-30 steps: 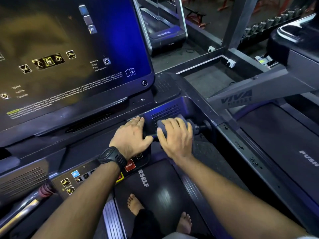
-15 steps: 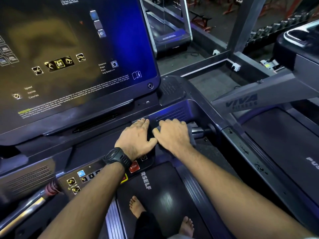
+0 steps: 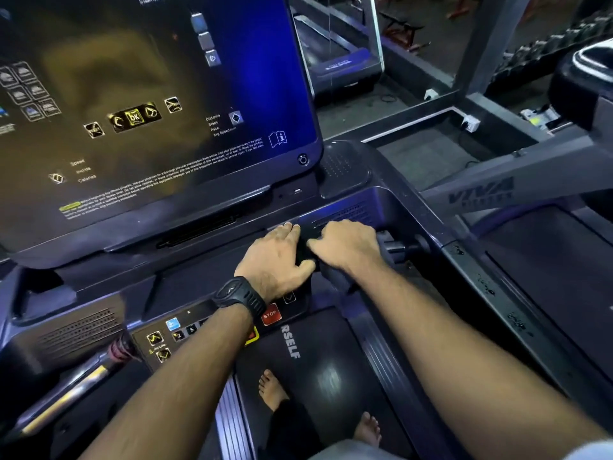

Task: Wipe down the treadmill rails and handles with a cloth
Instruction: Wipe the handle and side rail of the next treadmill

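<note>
A short front handle (image 3: 399, 250) sticks out from the treadmill console toward the right side rail (image 3: 477, 277). My right hand (image 3: 345, 247) grips a dark grey cloth (image 3: 333, 277) wrapped over this handle; only a fold shows under my wrist. My left hand (image 3: 275, 257), with a black watch on its wrist, rests flat on the console edge just left of the right hand, fingers straight, thumb touching the cloth. The handle's inner end is hidden under both hands.
A large screen (image 3: 149, 104) rises above the hands. A button panel with a red STOP button (image 3: 270, 315) lies under my left wrist. My bare feet stand on the black belt (image 3: 331, 376). Another treadmill (image 3: 547, 260) stands close on the right. A metal left handle (image 3: 83, 380) runs lower left.
My right hand has slid the cloth left along the handle until it meets my left hand, baring more of the handle's outer end. My left hand has stayed in place.
</note>
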Action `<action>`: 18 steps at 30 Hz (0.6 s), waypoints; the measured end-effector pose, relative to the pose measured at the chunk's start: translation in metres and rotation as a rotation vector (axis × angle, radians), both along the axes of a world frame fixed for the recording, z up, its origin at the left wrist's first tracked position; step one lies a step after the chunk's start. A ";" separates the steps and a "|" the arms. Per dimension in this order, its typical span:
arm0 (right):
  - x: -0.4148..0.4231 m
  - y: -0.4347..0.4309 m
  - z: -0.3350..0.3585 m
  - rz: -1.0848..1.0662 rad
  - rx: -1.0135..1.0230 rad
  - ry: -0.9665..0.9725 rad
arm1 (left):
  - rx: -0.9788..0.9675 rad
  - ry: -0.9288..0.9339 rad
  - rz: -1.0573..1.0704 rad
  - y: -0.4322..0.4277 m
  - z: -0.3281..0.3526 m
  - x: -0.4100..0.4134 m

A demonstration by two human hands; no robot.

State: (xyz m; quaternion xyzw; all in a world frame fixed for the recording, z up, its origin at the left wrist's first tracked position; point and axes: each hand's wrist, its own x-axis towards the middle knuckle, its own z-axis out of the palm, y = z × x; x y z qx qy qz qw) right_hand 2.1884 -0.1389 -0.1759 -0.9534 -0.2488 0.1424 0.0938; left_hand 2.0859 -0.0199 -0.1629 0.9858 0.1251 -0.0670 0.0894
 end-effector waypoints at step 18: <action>-0.015 -0.076 -0.064 0.121 0.259 -0.504 | -0.011 0.000 -0.002 0.002 -0.002 -0.002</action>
